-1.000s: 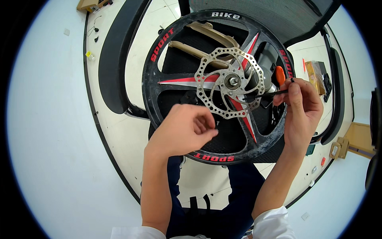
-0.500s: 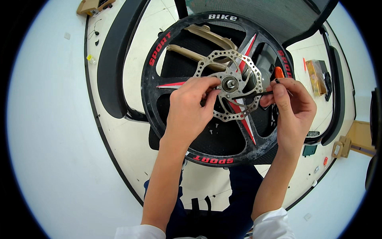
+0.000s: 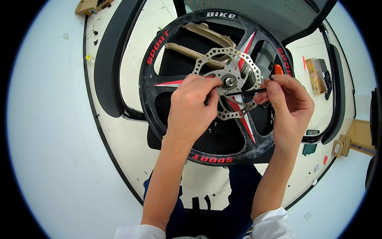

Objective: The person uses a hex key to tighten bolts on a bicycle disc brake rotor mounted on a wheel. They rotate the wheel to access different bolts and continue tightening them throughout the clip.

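A black bicycle wheel (image 3: 156, 118) with red-and-white spoke stripes lies flat on a black chair seat. On its middle sits a silver brake disc (image 3: 254, 65), its rim full of holes, around the hub axle (image 3: 229, 81). My left hand (image 3: 191, 105) is closed at the disc's left inner side, thumb and forefinger pinched near the hub; whatever they hold is hidden. Pinched in my right hand (image 3: 289, 99) is a thin black hex key (image 3: 247, 92). Its tip reaches the disc's inner plate just below the axle. Small screws (image 3: 215, 125) lie on the seat, seen between the spokes.
Beige metal frame arms (image 3: 207, 34) and an orange-and-grey object (image 3: 277, 70) lie under the wheel. Chair armrests (image 3: 109, 59) flank it on both sides. On the floor to the right are a yellow package (image 3: 316, 77), a green case (image 3: 309, 149) and small cartons (image 3: 341, 145).
My right hand has shifted slightly left with the hex key, bringing its tip closer beneath the axle. My left hand keeps its pinch near the hub.
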Available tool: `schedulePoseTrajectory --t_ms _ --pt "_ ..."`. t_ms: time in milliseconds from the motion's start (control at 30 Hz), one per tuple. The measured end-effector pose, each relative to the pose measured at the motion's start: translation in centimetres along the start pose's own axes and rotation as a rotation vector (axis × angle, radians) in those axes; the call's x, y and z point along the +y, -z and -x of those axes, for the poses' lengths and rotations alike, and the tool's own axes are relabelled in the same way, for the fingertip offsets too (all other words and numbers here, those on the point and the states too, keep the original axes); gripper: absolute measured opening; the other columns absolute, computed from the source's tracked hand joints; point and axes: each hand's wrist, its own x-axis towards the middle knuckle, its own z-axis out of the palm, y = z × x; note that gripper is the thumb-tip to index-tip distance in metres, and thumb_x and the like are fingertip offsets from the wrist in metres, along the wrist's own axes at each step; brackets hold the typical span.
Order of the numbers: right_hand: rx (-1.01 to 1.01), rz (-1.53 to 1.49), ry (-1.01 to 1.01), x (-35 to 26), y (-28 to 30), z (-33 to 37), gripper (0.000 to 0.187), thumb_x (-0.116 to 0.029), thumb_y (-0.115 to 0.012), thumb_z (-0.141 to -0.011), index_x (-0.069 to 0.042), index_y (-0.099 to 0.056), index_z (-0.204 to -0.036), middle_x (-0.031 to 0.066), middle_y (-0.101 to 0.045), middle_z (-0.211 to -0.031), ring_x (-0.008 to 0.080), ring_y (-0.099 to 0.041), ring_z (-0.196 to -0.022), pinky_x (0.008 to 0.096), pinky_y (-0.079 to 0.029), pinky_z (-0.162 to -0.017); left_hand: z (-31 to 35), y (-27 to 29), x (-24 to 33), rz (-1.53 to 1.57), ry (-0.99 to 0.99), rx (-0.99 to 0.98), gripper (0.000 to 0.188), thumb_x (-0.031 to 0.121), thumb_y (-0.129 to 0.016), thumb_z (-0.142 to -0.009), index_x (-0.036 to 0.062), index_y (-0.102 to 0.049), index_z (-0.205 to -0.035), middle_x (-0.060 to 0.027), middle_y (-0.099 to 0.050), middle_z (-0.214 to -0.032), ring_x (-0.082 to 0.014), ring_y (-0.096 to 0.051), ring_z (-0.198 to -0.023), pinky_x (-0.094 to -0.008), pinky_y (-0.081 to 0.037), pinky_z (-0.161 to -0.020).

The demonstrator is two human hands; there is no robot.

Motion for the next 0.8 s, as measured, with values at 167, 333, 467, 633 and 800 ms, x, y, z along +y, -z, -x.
schedulePoseTrajectory --t_ms 167,333,467,633,800 --pt "-0.008 -0.011 0.007 -0.01 0.00 -0.01 0.014 0.002 -0.074 -0.090 0.008 -0.070 -0.102 0.0112 -0.072 -0.089 0.0157 -0.072 -0.075 0.0265 -0.058 -0.069 0.03 -0.09 0.04 -0.037 -0.029 -0.011 0.025 -0.009 -0.072 -0.075 0.0027 -0.077 -0.096 -0.0109 -0.074 -0.089 -0.0198 -0.072 -0.073 -0.0279 -0.059 -0.067" --pt "-0.020 -0.028 0.005 0.16 -0.13 0.03 0.014 0.003 -0.074 -0.090 0.009 -0.069 -0.102 0.0106 -0.072 -0.090 0.0160 -0.072 -0.077 0.0269 -0.059 -0.071 0.02 -0.07 0.20 -0.063 -0.032 -0.040 0.025 -0.008 -0.072 -0.075 0.0030 -0.077 -0.097 -0.0112 -0.074 -0.090 -0.0197 -0.072 -0.074 -0.0276 -0.060 -0.066" --pt "-0.023 0.018 0.030 0.46 -0.42 0.00 0.014 0.005 -0.074 -0.089 0.009 -0.068 -0.102 0.0104 -0.071 -0.093 0.0165 -0.073 -0.081 0.0276 -0.060 -0.075 0.03 -0.01 0.55 0.013 0.060 -0.063 0.023 -0.007 -0.074 -0.077 0.0036 -0.077 -0.097 -0.0108 -0.074 -0.090 -0.0179 -0.072 -0.074 -0.0264 -0.059 -0.067" --pt "-0.040 0.032 0.035 0.71 -0.65 -0.07 0.014 0.005 -0.074 -0.089 0.009 -0.069 -0.101 0.0107 -0.070 -0.094 0.0171 -0.073 -0.082 0.0275 -0.060 -0.076 0.10 -0.09 0.69 0.099 0.171 -0.070 0.022 -0.004 -0.075 -0.079 0.0032 -0.076 -0.100 -0.0103 -0.076 -0.092 -0.0148 -0.072 -0.074 -0.0238 -0.056 -0.070" --pt "-0.038 0.037 0.027 0.74 -0.78 -0.05 0.013 0.005 -0.074 -0.089 0.010 -0.069 -0.100 0.0108 -0.069 -0.093 0.0171 -0.073 -0.081 0.0271 -0.060 -0.075 -0.10 -0.22 0.46 0.203 0.260 -0.059 0.027 -0.002 -0.076 -0.081 0.0012 -0.072 -0.108 -0.0083 -0.079 -0.096 -0.0102 -0.070 -0.076 -0.0228 -0.055 -0.071"
